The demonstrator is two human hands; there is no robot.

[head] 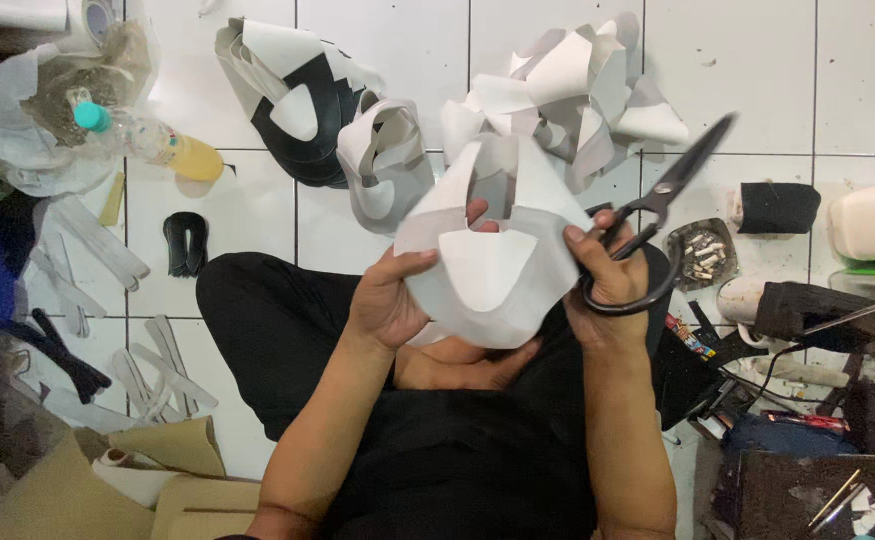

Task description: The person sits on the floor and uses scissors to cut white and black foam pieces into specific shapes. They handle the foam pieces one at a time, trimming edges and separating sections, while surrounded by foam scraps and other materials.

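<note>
I see my left hand [389, 300] closed on the left edge of a white cut sheet [487, 265], thumb on top, fingers behind; the sheet sits at chest height over my lap, roughly as wide as tall, its forked upper end pointing away from me toward the floor piles. My right hand [605, 290] pinches the sheet's right edge with the fingertips while its thumb and fingers are curled through the loops of black scissors [657, 215]; the scissors' long axis runs up and to the right, tip pointing away, blades together as far as I can tell. Beyond the sheet lies a white scrap heap [567, 90], and left of it a black-and-white pile [302, 110]; bare tiles [757, 90] give open room at upper right. A clear bottle [147, 140], teal cap, yellow liquid, lies tilted at upper left; an ashtray [702, 255] sits just right of the scissors; cardboard [87, 490] fills the lower left corner.
</note>
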